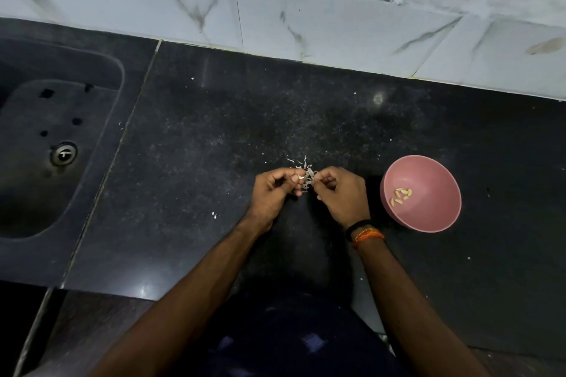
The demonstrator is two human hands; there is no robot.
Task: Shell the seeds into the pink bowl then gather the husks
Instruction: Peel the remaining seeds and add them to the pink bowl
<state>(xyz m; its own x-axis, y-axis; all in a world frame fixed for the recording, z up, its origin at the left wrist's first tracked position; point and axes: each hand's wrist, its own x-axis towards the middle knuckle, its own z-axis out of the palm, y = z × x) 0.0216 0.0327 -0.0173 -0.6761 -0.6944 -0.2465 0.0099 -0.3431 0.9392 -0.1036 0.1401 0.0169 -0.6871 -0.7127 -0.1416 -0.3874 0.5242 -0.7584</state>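
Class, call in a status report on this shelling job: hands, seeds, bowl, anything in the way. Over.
Left hand pinching a seed, right hand picking at it. Husks piled on counter. Pink bowl holds few kernels. Nothing blocking.

pink bowl [420, 193]: upright on the dark counter, right of the husks | shelled seeds [401, 195]: few, pale, lay inside it | husks [307, 173]: small whitish pile, scattered flakes around
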